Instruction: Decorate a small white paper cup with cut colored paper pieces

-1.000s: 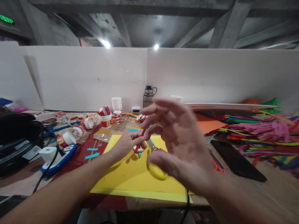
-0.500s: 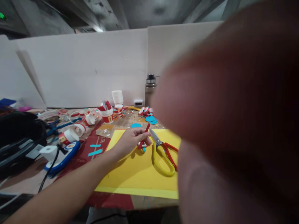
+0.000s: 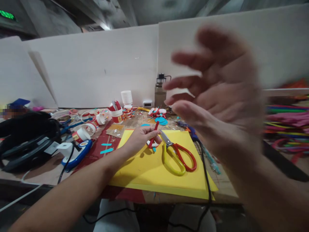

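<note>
Between the fingertips of my left hand is a narrow red strip, held above the yellow sheet. A small white and red ring-like piece with a blue bit lies just below those fingers, partly covered. Scissors with one yellow and one red handle rest on the sheet, right of my left hand. My right hand is raised close to the camera, blurred, with its fingers apart and nothing in it.
Paper cups, blue discs and a bottle stand or lie at the back. Blue strips are on the left. A black cable crosses the sheet's right side. A glue gun seems to lie beyond it.
My right hand has moved back from right in front of the camera, uncovering the sheet's right side and the scissors' red handle. My left hand keeps the red strip. The view has shifted slightly.
</note>
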The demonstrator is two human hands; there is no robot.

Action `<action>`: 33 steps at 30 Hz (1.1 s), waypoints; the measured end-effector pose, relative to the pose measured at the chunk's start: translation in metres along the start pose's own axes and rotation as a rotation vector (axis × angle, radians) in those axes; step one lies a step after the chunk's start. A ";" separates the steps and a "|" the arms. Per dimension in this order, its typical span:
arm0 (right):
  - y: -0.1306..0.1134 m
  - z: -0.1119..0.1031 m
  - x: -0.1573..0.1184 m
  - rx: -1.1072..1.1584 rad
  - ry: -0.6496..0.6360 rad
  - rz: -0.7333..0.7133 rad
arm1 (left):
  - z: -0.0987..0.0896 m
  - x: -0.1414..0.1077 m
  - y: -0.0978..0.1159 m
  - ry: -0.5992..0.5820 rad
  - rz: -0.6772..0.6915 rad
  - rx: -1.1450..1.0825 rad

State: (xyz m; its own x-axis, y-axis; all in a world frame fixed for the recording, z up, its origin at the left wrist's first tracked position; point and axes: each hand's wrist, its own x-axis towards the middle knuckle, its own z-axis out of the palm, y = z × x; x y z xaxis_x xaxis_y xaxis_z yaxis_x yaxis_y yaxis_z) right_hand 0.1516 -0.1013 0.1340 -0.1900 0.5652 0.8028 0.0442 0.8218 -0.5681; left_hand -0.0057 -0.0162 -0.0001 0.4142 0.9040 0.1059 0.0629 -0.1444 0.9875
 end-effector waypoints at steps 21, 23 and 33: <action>0.123 0.007 -0.057 -0.352 -0.047 0.418 | 0.002 -0.002 0.005 -0.063 0.037 0.081; 0.123 0.006 -0.057 -0.348 -0.043 0.404 | 0.004 -0.002 0.005 -0.065 0.017 0.095; 0.124 0.004 -0.058 -0.328 -0.009 0.411 | 0.004 -0.001 0.001 -0.064 0.035 0.143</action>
State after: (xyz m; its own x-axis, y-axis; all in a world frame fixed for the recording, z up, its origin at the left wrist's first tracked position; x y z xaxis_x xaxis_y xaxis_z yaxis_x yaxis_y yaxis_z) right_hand 0.1643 -0.0324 0.0160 -0.1004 0.8465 0.5229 0.4216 0.5122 -0.7482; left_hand -0.0027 -0.0189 0.0002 0.4755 0.8705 0.1274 0.1740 -0.2349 0.9563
